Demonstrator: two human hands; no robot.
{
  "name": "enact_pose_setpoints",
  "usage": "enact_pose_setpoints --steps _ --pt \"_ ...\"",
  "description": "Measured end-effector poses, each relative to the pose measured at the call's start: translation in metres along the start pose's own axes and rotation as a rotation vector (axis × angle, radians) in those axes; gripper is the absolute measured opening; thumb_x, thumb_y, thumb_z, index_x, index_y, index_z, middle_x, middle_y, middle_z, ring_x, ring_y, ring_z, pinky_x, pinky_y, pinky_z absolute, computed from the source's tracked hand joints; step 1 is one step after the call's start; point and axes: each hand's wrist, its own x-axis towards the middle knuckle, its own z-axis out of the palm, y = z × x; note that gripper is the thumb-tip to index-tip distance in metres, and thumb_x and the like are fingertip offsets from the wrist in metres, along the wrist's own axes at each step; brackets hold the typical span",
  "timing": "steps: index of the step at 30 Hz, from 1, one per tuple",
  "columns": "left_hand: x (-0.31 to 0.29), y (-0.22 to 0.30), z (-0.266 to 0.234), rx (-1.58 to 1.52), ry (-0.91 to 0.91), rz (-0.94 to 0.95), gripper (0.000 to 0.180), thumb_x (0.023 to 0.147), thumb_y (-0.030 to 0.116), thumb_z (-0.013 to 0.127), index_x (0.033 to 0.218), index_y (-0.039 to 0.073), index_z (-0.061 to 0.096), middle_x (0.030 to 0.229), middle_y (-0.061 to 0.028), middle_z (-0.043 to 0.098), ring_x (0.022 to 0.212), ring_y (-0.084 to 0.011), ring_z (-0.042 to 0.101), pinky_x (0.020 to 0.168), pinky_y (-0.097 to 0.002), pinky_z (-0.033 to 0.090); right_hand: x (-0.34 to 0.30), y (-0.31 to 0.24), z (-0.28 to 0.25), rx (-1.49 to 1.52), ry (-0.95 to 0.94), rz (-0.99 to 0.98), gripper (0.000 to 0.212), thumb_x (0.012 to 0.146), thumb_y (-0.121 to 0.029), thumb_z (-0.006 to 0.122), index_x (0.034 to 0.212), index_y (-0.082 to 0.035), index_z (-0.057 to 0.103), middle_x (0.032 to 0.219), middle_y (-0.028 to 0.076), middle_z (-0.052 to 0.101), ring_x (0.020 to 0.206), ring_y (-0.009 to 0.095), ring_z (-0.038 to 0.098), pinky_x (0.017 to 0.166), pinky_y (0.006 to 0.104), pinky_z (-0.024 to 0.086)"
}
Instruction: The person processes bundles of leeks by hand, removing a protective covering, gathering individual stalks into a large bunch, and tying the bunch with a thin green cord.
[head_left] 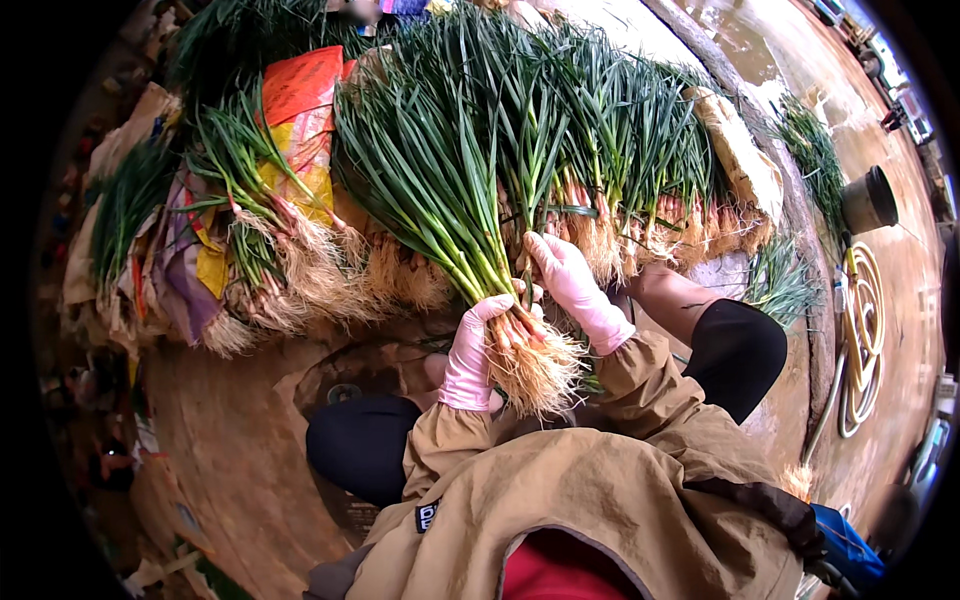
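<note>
From ten to two o'clock, stacked onion bundles (560,170) wall off the way ahead. Bare floor (230,440) lies open at eight o'clock. At three o'clock a coiled hose (862,330) and a pot (868,200) crowd the wet ground.

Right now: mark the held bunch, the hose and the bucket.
held bunch (520,345): head view, on the pale roots below the fist.
hose (862,340): head view, on the coiled loops.
bucket (868,200): head view, on its dark rim.

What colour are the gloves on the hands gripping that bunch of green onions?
Pale pink gloves, clearest in the head view.
</note>
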Motion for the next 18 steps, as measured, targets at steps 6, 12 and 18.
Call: enact_pose_setpoints --steps 6,12,18 --pt "-0.004 0.0 0.003 -0.014 0.04 -0.016 0.028 0.082 0.013 0.057 0.108 0.001 0.052 0.1 -0.0157 0.059 0.077 -0.0268 0.06 0.069 -0.0397 0.053 0.006 0.0 -0.033 -0.988 0.443 -0.267 0.034 0.095 -0.036 0.048 0.081 -0.008 0.062 0.069 0.016 0.062 0.064 0.035 0.061 0.06 0.044 0.048" --pt "-0.009 0.004 0.003 0.108 0.058 -0.087 0.027 0.082 0.012 0.055 0.107 0.0 0.054 0.099 -0.0177 0.06 0.077 -0.0289 0.063 0.072 -0.0417 0.054 -0.043 -0.013 -0.073 -1.396 -0.639 0.668 0.064 0.092 -0.059 0.04 0.086 -0.003 0.07 0.073 0.012 0.068 0.07 0.025 0.066 0.072 0.0395 0.052" --pt "0.008 -0.015 -0.015 0.244 0.082 -0.161 0.026 0.086 0.014 0.054 0.106 -0.003 0.053 0.083 -0.0225 0.063 0.074 -0.0353 0.066 0.073 -0.0437 0.056 0.015 -0.012 -0.022 -0.713 0.052 0.098 0.041 0.093 -0.041 0.057 0.1 0.0 0.061 0.08 0.004 0.064 0.056 0.009 0.051 0.054 0.0257 0.044"
